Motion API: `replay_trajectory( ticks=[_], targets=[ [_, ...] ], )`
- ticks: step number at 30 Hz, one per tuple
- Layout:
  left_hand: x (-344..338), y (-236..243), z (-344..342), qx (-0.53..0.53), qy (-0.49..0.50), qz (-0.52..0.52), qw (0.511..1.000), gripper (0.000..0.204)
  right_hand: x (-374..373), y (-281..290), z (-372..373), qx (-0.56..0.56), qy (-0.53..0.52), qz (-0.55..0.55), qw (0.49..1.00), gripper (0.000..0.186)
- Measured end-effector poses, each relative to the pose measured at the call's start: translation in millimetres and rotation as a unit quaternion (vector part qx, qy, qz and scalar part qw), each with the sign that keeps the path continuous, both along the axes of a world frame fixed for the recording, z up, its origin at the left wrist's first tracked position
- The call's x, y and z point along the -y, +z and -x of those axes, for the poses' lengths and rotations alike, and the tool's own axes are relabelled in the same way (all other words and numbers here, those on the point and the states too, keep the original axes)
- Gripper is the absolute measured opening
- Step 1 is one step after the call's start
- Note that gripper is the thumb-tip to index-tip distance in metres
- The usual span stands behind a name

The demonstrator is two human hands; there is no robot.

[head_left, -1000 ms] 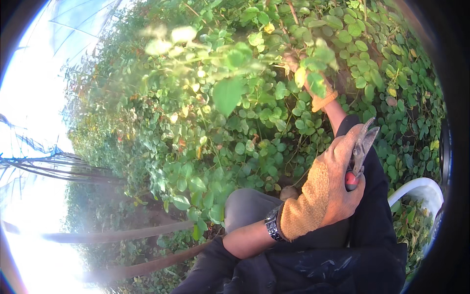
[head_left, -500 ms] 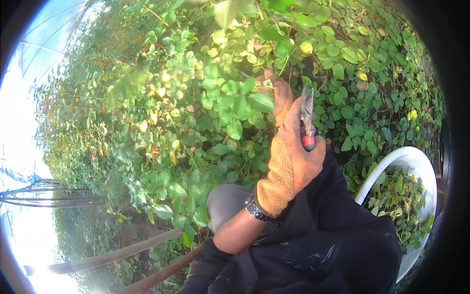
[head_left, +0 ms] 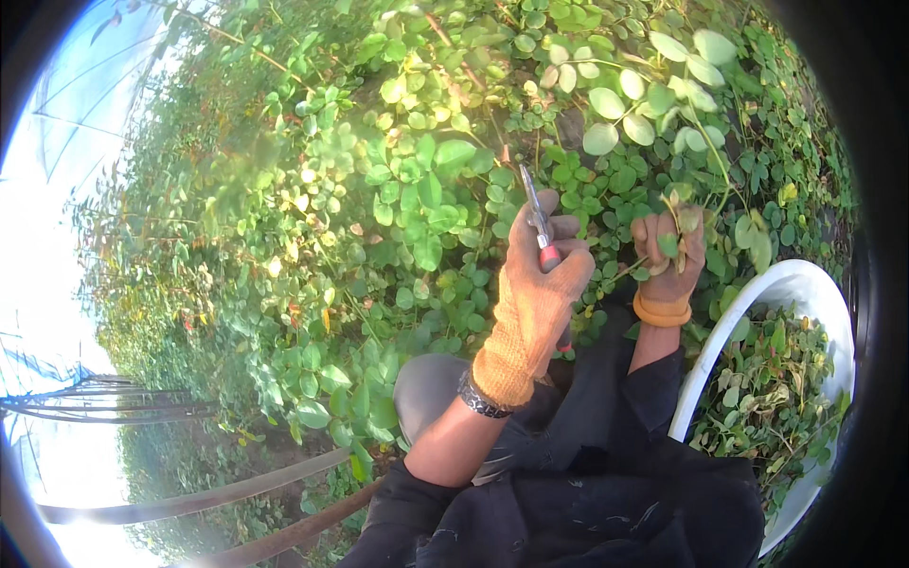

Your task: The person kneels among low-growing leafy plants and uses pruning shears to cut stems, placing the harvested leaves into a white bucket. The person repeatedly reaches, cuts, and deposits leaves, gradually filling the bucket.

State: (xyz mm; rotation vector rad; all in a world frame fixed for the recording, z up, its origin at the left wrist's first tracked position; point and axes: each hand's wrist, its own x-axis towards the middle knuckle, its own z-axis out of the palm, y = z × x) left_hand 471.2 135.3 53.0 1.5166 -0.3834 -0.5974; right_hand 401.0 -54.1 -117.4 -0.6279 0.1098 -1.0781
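My left hand (head_left: 540, 260), in an orange-tan work glove with a dark watch at the wrist, is closed around a pair of pruning shears (head_left: 538, 220). Their metal blades point up toward the bush, and part of a red grip shows. To its right, my gloved right hand (head_left: 668, 256) is closed on a leafy stem (head_left: 678, 225) with some dull, withered leaves. A thin end of that stem sticks out left of the fist. Dense green foliage (head_left: 426, 204) stands behind both hands.
A white tub (head_left: 715, 346) full of cut leaves and stems (head_left: 772, 388) stands at my right side. A leafy branch (head_left: 653, 95) arches above my right hand. Two bars (head_left: 208, 497) run across the lower left. My knee (head_left: 426, 388) is close to the bush.
My right hand came out from behind the left and moved right, toward the tub, holding the leafy stem. My left hand shifted slightly left with the shears.
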Motion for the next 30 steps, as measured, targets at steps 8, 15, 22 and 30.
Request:
replay_trajectory(
  ticks=[8, 15, 22, 30],
  targets=[
    [-5.2, 2.2, -12.5, -0.058, 0.025, 0.019, 0.998, 0.083, 91.1, -0.1, -102.1, -0.381, -0.058, 0.031, 0.922, 0.044],
    [-6.7, 8.3, -20.3, -0.062, 0.029, 0.023, 0.997, 0.084, 143.4, 2.9, -187.8, -0.559, 0.089, 0.494, 0.66, 0.071],
    [-4.4, -1.3, -19.4, -0.027, 0.02, 0.01, 0.999, 0.079, 149.9, 16.0, -180.0, -0.294, 0.027, 0.155, 0.943, 0.053],
    [-9.5, 5.9, -26.7, -0.02, 0.025, -0.026, 0.999, 0.076, 145.0, -44.6, -162.0, -0.025, 0.068, -0.029, 0.997, 0.042]
  ],
)
